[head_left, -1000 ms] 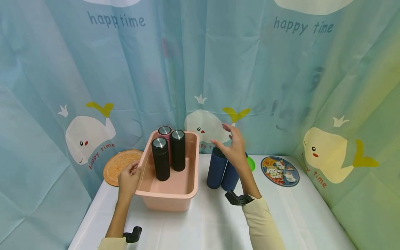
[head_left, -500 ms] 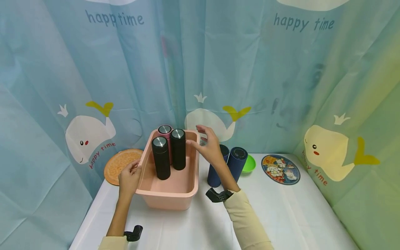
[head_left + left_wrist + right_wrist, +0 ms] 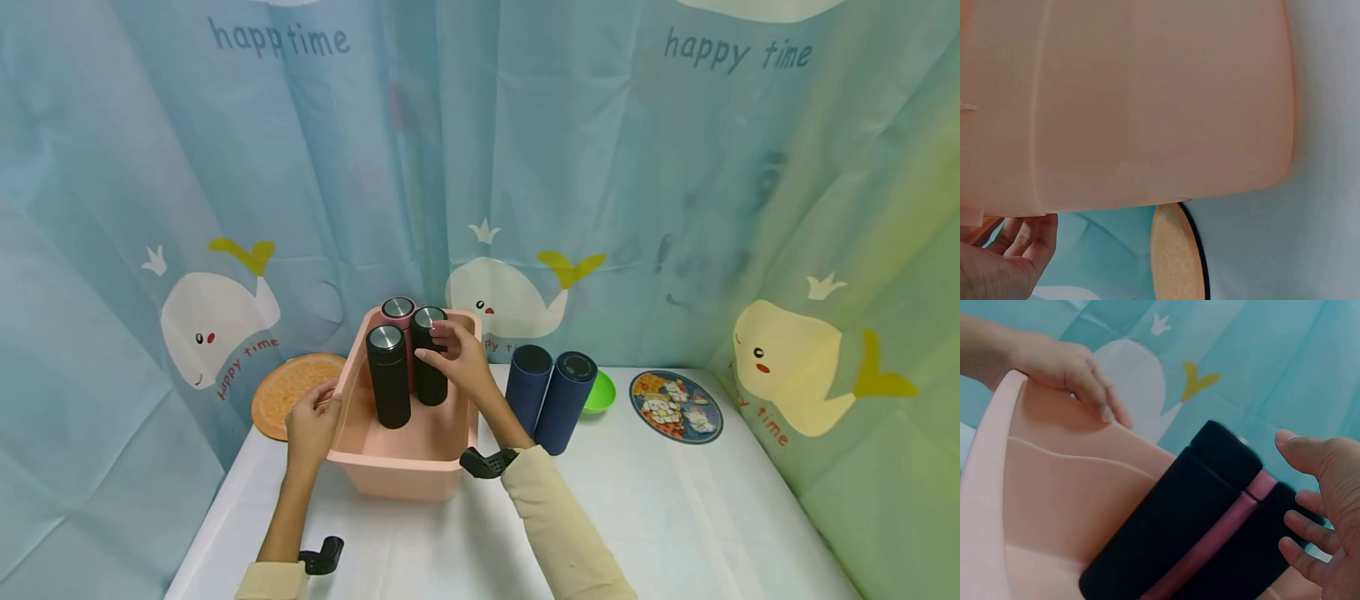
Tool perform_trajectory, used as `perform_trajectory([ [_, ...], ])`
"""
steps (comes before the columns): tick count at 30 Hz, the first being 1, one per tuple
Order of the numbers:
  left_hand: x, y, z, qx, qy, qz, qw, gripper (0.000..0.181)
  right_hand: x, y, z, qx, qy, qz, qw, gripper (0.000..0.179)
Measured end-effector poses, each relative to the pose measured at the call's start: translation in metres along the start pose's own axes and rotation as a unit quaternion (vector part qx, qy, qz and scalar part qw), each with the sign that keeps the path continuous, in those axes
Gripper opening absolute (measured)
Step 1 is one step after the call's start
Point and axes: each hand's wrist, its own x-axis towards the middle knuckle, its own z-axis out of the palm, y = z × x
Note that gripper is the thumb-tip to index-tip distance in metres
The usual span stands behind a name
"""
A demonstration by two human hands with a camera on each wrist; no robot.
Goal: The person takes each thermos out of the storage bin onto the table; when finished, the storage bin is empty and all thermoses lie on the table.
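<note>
A pink plastic tub [image 3: 397, 481] stands on the table with three thermos flasks upright inside. My left hand [image 3: 313, 425] grips its left rim, fingers curled under the lip in the left wrist view. The front black flask [image 3: 390, 387] has a silver lid top. Behind it are a pink flask [image 3: 397, 308] and another black flask [image 3: 431, 383]. My right hand [image 3: 461, 360] is over the tub's right side, at the upper part of that rear black flask. In the right wrist view, the thumb and fingers of this hand [image 3: 1329, 494] are spread apart; contact is unclear.
Two dark blue cylinders [image 3: 566, 408] stand side by side right of the tub, with a green bowl [image 3: 600, 393] behind. A round cartoon mat [image 3: 675, 408] lies farther right. An orange round mat [image 3: 288, 392] is left of the tub. A curtain [image 3: 637, 167] hangs behind the table.
My right hand has moved left from above the blue cylinders, across the tub's right rim, to the rear black flask. The left hand has stayed on the rim.
</note>
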Motion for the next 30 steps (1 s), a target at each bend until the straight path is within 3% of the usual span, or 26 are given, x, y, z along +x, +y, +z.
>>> perform_trajectory([
  [14, 0.001, -0.001, 0.001, -0.009, 0.002, -0.002, 1.0000, 0.033, 0.003, 0.016, 0.027, 0.006, -0.056, 0.024, 0.9982, 0.059],
  [30, 0.000, 0.001, 0.002, 0.001, 0.009, 0.002, 1.0000, 0.032, 0.006, 0.022, 0.044, -0.052, -0.091, 0.082, 0.9911, 0.069],
])
